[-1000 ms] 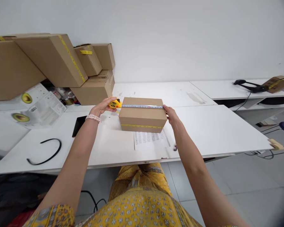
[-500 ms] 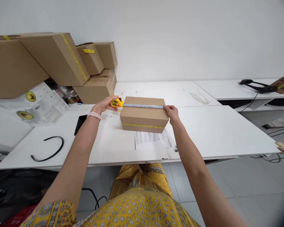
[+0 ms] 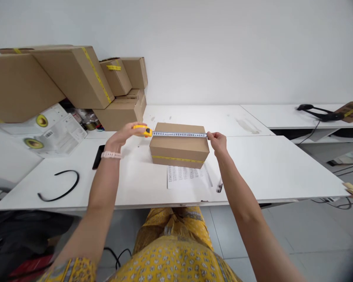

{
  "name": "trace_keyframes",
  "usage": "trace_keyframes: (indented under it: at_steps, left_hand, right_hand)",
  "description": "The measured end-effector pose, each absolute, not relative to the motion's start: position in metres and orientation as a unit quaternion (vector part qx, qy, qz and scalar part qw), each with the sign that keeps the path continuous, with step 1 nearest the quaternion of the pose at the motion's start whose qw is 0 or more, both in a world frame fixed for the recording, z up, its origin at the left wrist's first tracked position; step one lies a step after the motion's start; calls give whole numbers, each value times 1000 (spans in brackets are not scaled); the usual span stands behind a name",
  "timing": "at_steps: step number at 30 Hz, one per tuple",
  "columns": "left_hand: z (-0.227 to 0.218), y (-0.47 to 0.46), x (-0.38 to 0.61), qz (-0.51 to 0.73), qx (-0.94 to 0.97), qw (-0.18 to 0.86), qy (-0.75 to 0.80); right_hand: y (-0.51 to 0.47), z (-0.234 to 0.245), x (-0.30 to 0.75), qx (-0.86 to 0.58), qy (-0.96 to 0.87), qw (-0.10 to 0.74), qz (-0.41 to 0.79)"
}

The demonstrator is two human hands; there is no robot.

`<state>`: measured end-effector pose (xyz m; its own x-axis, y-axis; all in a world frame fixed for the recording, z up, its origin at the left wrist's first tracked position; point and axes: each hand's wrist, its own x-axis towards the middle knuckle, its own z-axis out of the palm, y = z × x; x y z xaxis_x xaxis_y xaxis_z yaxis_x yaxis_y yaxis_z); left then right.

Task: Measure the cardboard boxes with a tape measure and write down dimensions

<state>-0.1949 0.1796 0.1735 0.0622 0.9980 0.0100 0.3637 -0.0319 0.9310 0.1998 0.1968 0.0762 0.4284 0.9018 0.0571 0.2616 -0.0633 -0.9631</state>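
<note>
A closed cardboard box [image 3: 179, 145] with a yellow tape strip along its front sits on the white table. My left hand [image 3: 124, 134] is closed around a yellow tape measure [image 3: 144, 131] just past the box's left edge. Its pulled-out blade [image 3: 178, 134] runs along the box's top to the right edge. There my right hand [image 3: 217, 141] pinches the blade's end between thumb and fingers. Under the front of the box lies a printed sheet [image 3: 182, 178], partly covered by it. A pen [image 3: 219, 185] is beside my right forearm.
Several cardboard boxes [image 3: 73, 74] are stacked at the back left, near a white carton with avocado pictures [image 3: 51, 131]. A dark phone-like slab [image 3: 99, 157] lies by my left wrist, and a black curved band [image 3: 72, 188] farther left. A black stand-like object [image 3: 320, 112] rests on the right-hand table.
My left hand has turned and shifted slightly left with the tape measure, now tilted differently. My right hand has moved slightly right, past the box's edge. More of the pen shows.
</note>
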Motion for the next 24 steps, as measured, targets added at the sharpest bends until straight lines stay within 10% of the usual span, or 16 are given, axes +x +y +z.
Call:
trace_keyframes:
  at_steps: [5,10,24]
  left_hand:
    - [144,75,-148,329,627,492,507]
    - [93,8,-58,338,503,696,386]
    - [111,25,-25,389,414,712,412]
  right_hand:
    - [217,108,203,-559,-498,612,254]
    - [248,127,170,-548,-635,472,270]
    - [268,120,131,-643,-686,272,204]
